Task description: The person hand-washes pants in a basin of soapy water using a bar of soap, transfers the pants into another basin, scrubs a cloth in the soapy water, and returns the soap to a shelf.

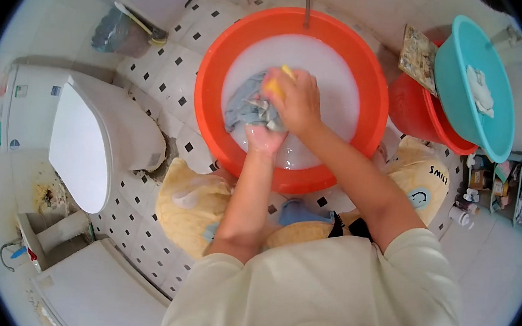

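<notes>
A large orange basin (370, 54) of cloudy, whitish water (334, 76) stands before me. Over the water, a wet grey-blue cloth (243, 102) is bunched on my left hand (265, 140), which grips it from below with the fingers mostly hidden in its folds. My right hand (302, 101) is closed around a small yellow block (275, 88) above the cloth. Its exact kind is hard to make out. The block is at the cloth's upper edge, and part of the cloth hangs towards the basin's left side.
On the right, a turquoise basin (494, 124) with a white cloth (480, 90) rests over a red bucket (411, 111) beside a worn board (418, 55). A toilet (83, 141) and a bin (120, 33) stand left. A shelf (507, 184) holds bottles at the far right.
</notes>
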Motion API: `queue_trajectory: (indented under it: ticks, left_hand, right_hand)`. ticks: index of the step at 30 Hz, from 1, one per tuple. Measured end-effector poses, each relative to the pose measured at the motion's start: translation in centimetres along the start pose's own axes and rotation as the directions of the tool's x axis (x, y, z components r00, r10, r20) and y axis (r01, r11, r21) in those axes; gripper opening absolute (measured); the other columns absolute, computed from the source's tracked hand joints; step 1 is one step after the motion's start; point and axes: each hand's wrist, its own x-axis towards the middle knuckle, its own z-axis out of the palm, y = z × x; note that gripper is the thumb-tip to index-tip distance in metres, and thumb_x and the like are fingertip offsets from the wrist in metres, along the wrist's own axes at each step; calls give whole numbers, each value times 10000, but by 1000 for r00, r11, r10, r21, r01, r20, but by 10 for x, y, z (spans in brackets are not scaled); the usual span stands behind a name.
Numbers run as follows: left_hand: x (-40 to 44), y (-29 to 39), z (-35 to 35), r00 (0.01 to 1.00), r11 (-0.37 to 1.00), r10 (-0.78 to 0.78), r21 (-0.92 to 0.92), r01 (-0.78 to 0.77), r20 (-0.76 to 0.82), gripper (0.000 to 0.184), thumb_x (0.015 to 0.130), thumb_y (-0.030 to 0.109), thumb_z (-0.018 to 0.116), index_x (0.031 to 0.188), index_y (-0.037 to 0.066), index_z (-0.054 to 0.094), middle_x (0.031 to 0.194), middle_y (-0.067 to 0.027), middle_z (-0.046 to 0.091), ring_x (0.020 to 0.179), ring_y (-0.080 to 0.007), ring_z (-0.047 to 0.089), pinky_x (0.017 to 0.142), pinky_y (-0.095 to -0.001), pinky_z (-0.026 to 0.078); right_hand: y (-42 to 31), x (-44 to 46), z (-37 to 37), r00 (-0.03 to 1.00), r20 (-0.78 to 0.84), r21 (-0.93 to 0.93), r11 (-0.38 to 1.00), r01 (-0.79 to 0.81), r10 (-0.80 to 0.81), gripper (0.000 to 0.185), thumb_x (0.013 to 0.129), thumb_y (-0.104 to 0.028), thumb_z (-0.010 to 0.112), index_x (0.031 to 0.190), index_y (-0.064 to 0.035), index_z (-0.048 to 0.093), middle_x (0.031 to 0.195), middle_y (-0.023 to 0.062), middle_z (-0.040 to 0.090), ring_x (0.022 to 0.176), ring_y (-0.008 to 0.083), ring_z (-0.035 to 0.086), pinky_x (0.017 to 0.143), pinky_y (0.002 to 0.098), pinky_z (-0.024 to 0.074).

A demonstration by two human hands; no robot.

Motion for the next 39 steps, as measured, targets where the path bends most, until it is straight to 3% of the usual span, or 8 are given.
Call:
queue_trajectory:
  ticks: [4,10,17,21,29,32,35,39]
  left_hand:
    - [-5,-8,12,988,995,64,68,-74,142,513,860,397,425,1331,210,342,1352,-101,358,1214,-278,373,1018,-438,287]
    - [2,-14,0,996,999,-7,32,9,-85,515,889,376,391,1344,150,310,1336,-90,380,1212,-247,380,1019,-407,294]
    - [13,-8,-13,971,982,42,169,-84,235,476,935,351,328,1350,119,300,1268,-78,429,1207,-255,375,1021,-383,295]
    - [11,-16,3,997,941,78,334,-63,-31,520,922,421,335,1342,115,306,1250,-91,434,1212,-253,373,1018,-382,298]
    - [5,-17,12,995,981,23,193,-4,-95,578,926,480,288,1350,88,309,1245,-111,456,1093,-236,468,976,-382,338]
    - [16,-11,-24,797,935,-351,142,324,491,561,926,452,324,1319,52,357,1216,-98,490,1100,-222,473,947,-351,356]
    - [3,-24,20,988,847,-122,509,154,-96,549,916,435,347,1309,51,357,1226,-102,489,1104,-253,485,887,-358,412]
    - [13,-23,14,978,969,-106,204,142,-179,490,897,357,396,1285,58,394,1218,-121,505,1098,-265,500,865,-358,429]
  right_hand:
    - [-33,-59,-18,922,25,37,922,385,-386,430,672,-333,670,1089,-252,601,981,118,485,915,317,469,726,438,383]
    - [19,23,2,969,-108,135,969,-207,222,377,700,-287,647,1056,-171,604,999,156,501,909,328,476,742,422,399]
    - [-37,-35,-23,867,14,39,867,497,-498,411,723,-207,633,1123,-148,563,996,142,514,901,316,480,809,403,391]
    - [0,26,-4,982,-164,41,995,-86,91,376,683,-269,670,1048,-196,621,966,112,515,934,292,481,837,457,382]
    - [2,-15,-2,971,-124,-2,979,205,-203,428,700,-328,659,1097,-181,596,1015,138,482,922,323,466,840,450,371]
    - [64,44,-2,984,-171,-51,998,48,-56,426,685,-380,671,1057,-186,602,948,114,515,886,302,476,765,411,397]
    - [132,91,-64,845,-326,-323,890,322,-424,418,745,-370,628,1056,-94,582,948,122,561,873,292,513,770,427,407]
    - [200,118,-155,955,-271,-634,769,-85,-118,419,824,-386,529,1129,-98,549,964,186,580,913,360,523,790,437,416]
